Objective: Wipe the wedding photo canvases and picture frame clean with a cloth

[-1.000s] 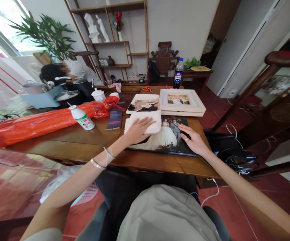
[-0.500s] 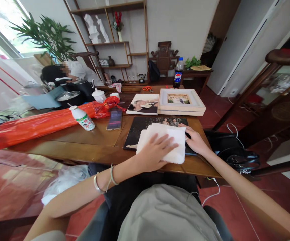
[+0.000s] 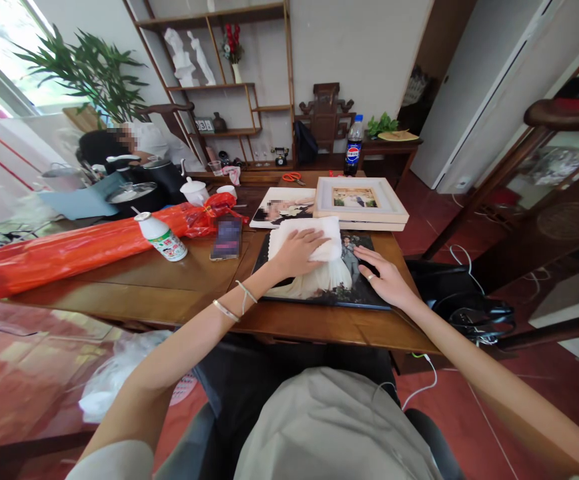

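My left hand (image 3: 299,253) lies flat on a folded white cloth (image 3: 330,241), fingers stretched out. The cloth covers the upper left part of a dark photo panel (image 3: 319,290), which lies on the wooden table near its front edge. A pale gown and a figure in a suit show in the uncovered part of the picture. Resting on the panel's right side is my right hand (image 3: 387,280), a ring on one finger, its fingers extended and nothing in them.
Behind the panel lie a white framed picture (image 3: 392,208) and a photo board (image 3: 264,215). Orange-handled scissors (image 3: 293,177) and a cola bottle (image 3: 353,147) stand further back. Leftward are a phone (image 3: 226,239), a white bottle (image 3: 162,239) and a long red-wrapped bundle (image 3: 84,243). A person sits at the far left.
My left hand and the cloth have slid away from me and to the left, uncovering the panel's lower middle. My right hand stays at the panel's right side.
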`<state>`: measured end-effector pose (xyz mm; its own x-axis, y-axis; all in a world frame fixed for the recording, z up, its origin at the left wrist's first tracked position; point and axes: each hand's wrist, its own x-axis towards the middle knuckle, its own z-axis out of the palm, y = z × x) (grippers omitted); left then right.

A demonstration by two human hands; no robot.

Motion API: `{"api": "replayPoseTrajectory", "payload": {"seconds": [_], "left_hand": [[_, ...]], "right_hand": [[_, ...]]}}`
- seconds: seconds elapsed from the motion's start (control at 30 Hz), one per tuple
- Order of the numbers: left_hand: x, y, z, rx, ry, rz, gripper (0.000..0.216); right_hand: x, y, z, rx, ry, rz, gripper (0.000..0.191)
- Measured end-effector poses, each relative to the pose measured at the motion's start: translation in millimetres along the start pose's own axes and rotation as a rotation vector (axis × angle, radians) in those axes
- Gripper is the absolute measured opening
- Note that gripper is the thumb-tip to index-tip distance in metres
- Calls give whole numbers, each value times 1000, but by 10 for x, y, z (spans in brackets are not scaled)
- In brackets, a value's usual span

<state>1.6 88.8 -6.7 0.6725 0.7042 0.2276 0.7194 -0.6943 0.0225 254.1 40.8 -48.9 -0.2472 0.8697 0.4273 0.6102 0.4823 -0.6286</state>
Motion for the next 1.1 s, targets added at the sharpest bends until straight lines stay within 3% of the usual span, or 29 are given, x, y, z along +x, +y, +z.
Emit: {"api": "replayPoseTrajectory", "payload": {"seconds": [0.13, 0.3, 0.43, 0.57, 0.73, 0.87, 0.97, 1.1], "left_hand": [[-214, 333, -67, -4, -30, 0, 55], [-735, 819, -158, -2, -71, 90, 63], [-959, 967, -204, -17, -105, 139, 70], [-826, 790, -199, -36, -101, 143, 67], [-494, 263, -111, -14, -55, 20, 60], [-411, -87, -62, 22, -8, -74, 56], [-481, -151, -66, 39, 5, -100, 56], [-734, 66, -123, 47, -39, -87, 59]], "right_hand": [[-1, 1, -3, 13, -4, -12, 37], [-1, 5, 4, 9, 11, -7, 38], [0, 9, 6, 14, -7, -41, 41], [2, 6, 5, 6, -2, -19, 40], [0, -9, 4, 15, 2, 1, 37], [-7, -9, 6, 42, 10, -3, 37], [-12, -11, 10, 37, 12, 0, 37], [-11, -22, 10, 20, 4, 12, 38]]}}
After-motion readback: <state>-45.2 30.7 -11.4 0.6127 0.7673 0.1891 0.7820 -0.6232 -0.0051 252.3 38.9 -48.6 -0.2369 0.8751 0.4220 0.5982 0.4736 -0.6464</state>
